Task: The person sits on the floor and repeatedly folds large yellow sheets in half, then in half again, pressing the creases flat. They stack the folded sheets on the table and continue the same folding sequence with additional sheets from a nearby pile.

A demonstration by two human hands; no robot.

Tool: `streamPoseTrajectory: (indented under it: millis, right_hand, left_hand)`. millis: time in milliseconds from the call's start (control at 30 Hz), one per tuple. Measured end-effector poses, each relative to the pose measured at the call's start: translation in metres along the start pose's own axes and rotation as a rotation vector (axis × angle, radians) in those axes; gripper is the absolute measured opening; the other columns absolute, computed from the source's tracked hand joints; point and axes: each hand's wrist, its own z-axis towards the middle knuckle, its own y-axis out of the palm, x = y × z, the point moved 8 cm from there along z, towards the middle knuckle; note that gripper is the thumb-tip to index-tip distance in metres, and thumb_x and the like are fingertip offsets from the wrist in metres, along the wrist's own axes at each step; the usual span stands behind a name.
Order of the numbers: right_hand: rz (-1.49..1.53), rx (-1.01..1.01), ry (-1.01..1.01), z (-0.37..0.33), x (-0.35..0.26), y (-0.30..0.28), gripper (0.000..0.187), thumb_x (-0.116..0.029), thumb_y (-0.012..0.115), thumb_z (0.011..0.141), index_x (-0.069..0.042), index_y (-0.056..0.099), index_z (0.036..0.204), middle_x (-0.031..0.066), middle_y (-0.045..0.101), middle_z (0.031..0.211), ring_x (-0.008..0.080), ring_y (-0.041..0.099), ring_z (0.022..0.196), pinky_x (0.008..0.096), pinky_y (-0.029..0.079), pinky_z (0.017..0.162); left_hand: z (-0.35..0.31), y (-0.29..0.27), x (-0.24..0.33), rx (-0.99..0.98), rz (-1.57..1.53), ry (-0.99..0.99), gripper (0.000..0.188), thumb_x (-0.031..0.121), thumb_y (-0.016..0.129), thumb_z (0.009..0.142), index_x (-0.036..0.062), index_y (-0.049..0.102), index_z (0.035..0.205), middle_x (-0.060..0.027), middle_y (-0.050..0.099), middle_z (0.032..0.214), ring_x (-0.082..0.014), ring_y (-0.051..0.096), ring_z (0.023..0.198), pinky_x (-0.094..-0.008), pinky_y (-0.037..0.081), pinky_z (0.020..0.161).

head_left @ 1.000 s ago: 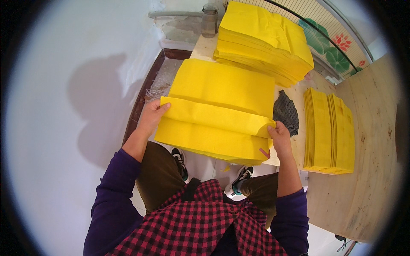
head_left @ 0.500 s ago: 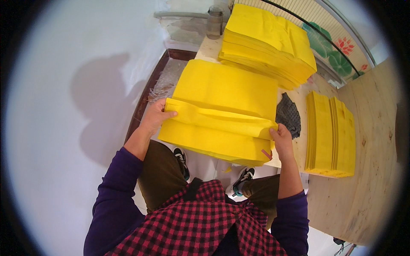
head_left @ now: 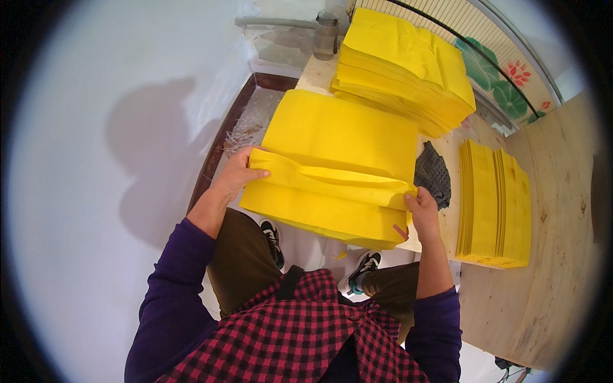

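Note:
A folded strip of yellow sheet [head_left: 338, 182] stretches between my two hands, across the near part of a yellow stack [head_left: 341, 131]. My left hand [head_left: 244, 172] pinches its left end, thumb on top and fingers out of sight beneath. At the other end, my right hand [head_left: 421, 203] is closed on the right corner, thumb toward me. The held fold sags and ripples along its length. A small reddish strip [head_left: 400, 231] shows at the stack's near right corner.
A taller yellow stack [head_left: 402, 64] stands behind, beside a clear jug [head_left: 326, 35]. Folded yellow pieces [head_left: 495, 204] stand in a bundle at the right on the wooden table [head_left: 447, 142]. A dark textured cloth [head_left: 433, 175] lies between. The white wall [head_left: 172, 57] rises at left.
The fold between my hands has loosened and opened slightly along its upper edge. Both hands keep their grip in nearly the same place; the whole view has shifted a little.

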Motion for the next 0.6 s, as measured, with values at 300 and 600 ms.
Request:
streamPoseTrajectory:
  millis: [300, 600]
  right_hand:
    - [0.029, 0.013, -0.003, -0.001, 0.001, 0.000, 0.023, -0.007, 0.057, 0.092, 0.002, 0.059, 0.112, 0.0054, 0.066, 0.094, 0.0111, 0.061, 0.084, 0.0250, 0.047, 0.078]
    - [0.020, 0.008, 0.008, 0.000, 0.004, 0.000, 0.022, -0.007, 0.056, 0.093, 0.003, 0.058, 0.112, 0.0063, 0.066, 0.097, 0.0124, 0.061, 0.085, 0.0259, 0.047, 0.080]
  left_hand:
    - [-0.004, 0.000, 0.005, 0.052, 0.010, 0.044, 0.046, -0.001, 0.073, 0.075, 0.0073, 0.054, 0.116, -0.0018, 0.061, 0.103, -0.0128, 0.058, 0.099, -0.0278, 0.046, 0.091]
    - [-0.003, -0.013, -0.007, 0.119, -0.125, -0.022, 0.026, 0.027, 0.059, 0.096, 0.0077, 0.058, 0.113, -0.0021, 0.061, 0.102, -0.0112, 0.058, 0.095, -0.0256, 0.046, 0.081]
